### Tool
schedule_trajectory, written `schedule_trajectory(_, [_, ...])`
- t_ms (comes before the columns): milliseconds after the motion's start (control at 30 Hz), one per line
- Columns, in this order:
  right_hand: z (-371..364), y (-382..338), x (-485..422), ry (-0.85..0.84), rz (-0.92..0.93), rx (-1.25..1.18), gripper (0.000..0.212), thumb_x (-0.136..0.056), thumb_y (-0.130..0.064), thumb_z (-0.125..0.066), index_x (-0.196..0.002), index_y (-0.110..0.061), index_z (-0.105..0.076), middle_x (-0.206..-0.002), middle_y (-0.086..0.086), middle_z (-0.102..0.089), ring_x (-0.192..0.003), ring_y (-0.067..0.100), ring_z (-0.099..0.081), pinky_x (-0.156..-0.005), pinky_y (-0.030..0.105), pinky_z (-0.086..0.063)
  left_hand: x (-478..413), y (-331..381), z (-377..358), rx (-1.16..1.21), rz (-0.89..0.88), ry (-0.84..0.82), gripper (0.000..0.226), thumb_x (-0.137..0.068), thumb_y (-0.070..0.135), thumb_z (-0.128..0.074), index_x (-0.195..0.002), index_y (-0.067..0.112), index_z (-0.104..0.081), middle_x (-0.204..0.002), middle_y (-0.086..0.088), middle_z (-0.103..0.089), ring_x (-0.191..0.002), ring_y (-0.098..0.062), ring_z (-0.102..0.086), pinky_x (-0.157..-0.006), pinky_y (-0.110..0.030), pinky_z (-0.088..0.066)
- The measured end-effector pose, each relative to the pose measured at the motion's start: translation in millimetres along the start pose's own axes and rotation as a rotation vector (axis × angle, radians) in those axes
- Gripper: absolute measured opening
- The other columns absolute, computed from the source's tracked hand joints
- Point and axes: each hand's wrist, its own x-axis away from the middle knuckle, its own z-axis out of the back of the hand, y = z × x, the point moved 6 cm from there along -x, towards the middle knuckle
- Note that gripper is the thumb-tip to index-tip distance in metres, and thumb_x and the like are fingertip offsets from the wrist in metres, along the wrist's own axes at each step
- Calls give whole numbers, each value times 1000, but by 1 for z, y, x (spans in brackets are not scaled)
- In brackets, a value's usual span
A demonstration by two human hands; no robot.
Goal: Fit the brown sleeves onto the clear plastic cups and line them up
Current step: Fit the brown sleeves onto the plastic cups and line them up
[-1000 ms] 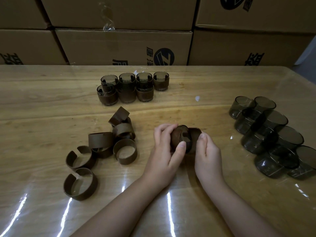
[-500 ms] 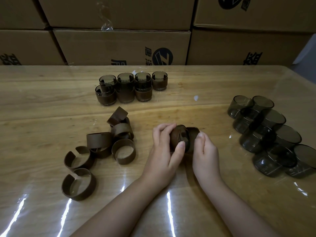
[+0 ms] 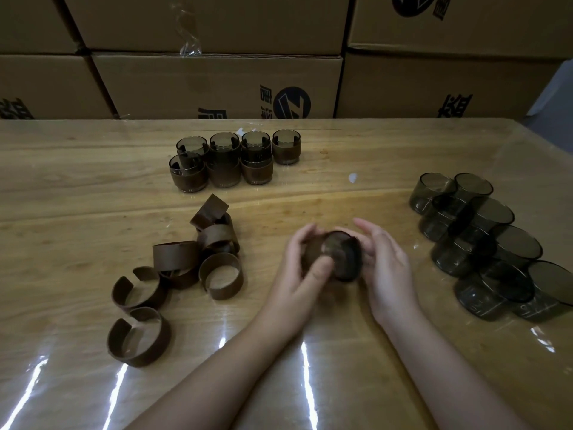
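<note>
Cup point(image 3: 342, 256) held at frame centre, lying on its side, just above the table point(image 3: 77, 218). Turned since 0.5 s ago: base end now faces the camera, where before the side wall and the sleeve beside it showed as 2 separate dark shapes. Brown sleeve point(image 3: 313, 251) now seen only as a blurred band at the cup's left side; cannot tell whether fully seated.

Left hand point(image 3: 305, 268) wrapped round the left side of the cup, thumb across the front, fingers curled over the top. Right hand point(image 3: 383, 268) cupped against the right side, fingers loosely bent, touching the rim end; firmness of that contact not readable through blur.

Judged: sleeve being pushed or rotated home on this cup; placing in line not yet done.

Finished cups point(image 3: 235, 159) upper centre-left: 7 counted, in 2 touching rows. Loose sleeves point(image 3: 198, 262) in a heap centre-left, about 8, 2 split ones lying apart at lower left. Bare cups point(image 3: 483, 237) in a cluster at right, about 10, several overlapping. Cardboard boxes point(image 3: 217, 85) stacked behind the table, top of frame.
</note>
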Motion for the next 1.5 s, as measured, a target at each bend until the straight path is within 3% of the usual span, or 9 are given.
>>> schedule_trajectory(100, [-16,8,6,-187,-4,26,27,-100,-20,-38,-109,-16,-64,-110,6,-70,-107,15,-65,-93,28,-51,-10,-16,15,378,206,136,58,-85,57,-54,-127,17,-51,-121,-11,-62,-106,-23,-65,-75,-38,-57])
schedule_trajectory(167, [-25,10,11,-296,5,30,30,-93,-26,-44,-116,-15,-61,-114,2,-70,-109,10,-64,-88,20,-50,-14,-19,17,496,240,159,67,-86,56,-47,-131,6,-49,-122,-21,-62,-103,-30,-65,-69,-38,-56])
schedule_trajectory(400, [-28,9,11,-378,-42,84,44,-80,-40,-51,-121,-26,-56,-112,-1,-70,-104,17,-66,-82,29,-55,-17,-24,14,723,327,61,68,-92,51,-34,-143,6,-37,-135,-21,-54,-119,-32,-58,-81,-37,-55])
schedule_trajectory(533, [-25,11,9,-349,-68,65,52,-77,-37,-53,-126,-18,-55,-119,11,-66,-109,21,-63,-87,31,-52,-16,-26,11,760,400,-10,61,-92,50,-38,-133,6,-52,-130,-20,-59,-116,-30,-59,-85,-37,-55])
schedule_trajectory(800, [-30,14,10,-409,-131,-188,56,-78,-22,-52,-133,-12,-48,-107,1,-71,-99,10,-64,-88,23,-45,-17,-27,10,862,409,-63,53,-93,43,-40,-127,6,-57,-129,-20,-59,-114,-33,-60,-101,-50,-46])
schedule_trajectory(1067, [-29,16,9,-425,-204,-369,55,-81,-8,-50,-136,-8,-46,-112,10,-69,-103,17,-64,-92,26,-49,-17,-27,9,939,420,-96,60,-92,39,-42,-142,6,-39,-136,-23,-53,-108,-37,-63,-92,-49,-53])
schedule_trajectory(1300, [-13,4,3,-327,-63,-224,46,-81,-14,-54,-127,-18,-52,-100,10,-71,-96,20,-67,-86,30,-53,-14,-26,3,572,392,5,61,-86,47,-41,-131,7,-51,-125,-21,-62,-109,-35,-61,-84,-36,-56])
schedule_trajectory(1433, [-7,-8,3,-291,74,-79,48,-74,-17,-64,-120,-27,-57,-91,4,-72,-88,18,-68,-79,29,-57,-8,-19,-3,204,244,-48,57,-72,30,-81,-120,17,-53,-109,0,-65,-103,-15,-63,-87,-30,-54])
schedule_trajectory(1500, [-6,-11,8,-257,189,33,44,-75,-23,-66,-117,-29,-60,-83,-1,-70,-85,13,-66,-81,26,-54,-6,-19,-6,90,230,-99,69,-59,37,-81,-121,26,-51,-105,3,-64,-93,-7,-64,-82,-27,-53])
